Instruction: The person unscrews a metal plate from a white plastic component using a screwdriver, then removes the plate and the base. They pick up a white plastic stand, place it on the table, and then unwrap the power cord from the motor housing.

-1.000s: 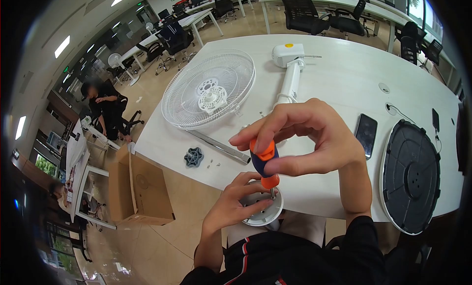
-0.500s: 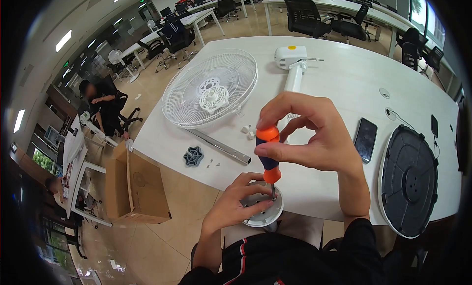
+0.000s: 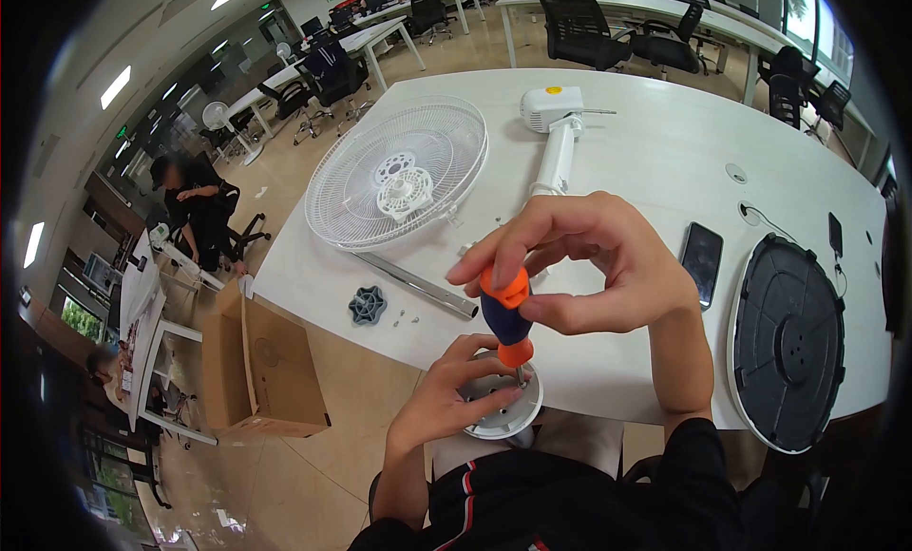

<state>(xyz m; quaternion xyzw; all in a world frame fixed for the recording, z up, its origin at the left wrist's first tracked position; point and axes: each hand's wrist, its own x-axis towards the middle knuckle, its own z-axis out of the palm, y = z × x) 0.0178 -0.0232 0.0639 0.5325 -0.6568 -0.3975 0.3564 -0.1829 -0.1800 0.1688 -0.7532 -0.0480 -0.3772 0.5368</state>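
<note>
My right hand [image 3: 613, 271] pinches the orange and dark-blue handle of a screwdriver [image 3: 503, 321] between thumb and fingers. The tool leans a little, its metal shaft pointing down into a round white plastic part [image 3: 518, 422] near my lap. My left hand [image 3: 439, 397] grips that part from the left, fingers over its top and close to the screwdriver tip. Whatever the tip touches is too small to make out. On the table beyond lie a grey star-shaped knob [image 3: 367, 306], several tiny screws [image 3: 400, 321] and a metal tube [image 3: 418, 285].
A white fan grille [image 3: 332, 195] and a white fan motor head [image 3: 551, 109] on its neck lie farther back. To the right are a phone [image 3: 702, 264] and a round black base [image 3: 790, 347]. A cardboard box [image 3: 285, 375] stands left, near a seated person [image 3: 199, 204].
The screwdriver's handle top has tipped left and slightly down, and my right fingers have shifted and loosened around it. My left hand keeps its place on the white part. The view shifts slightly.
</note>
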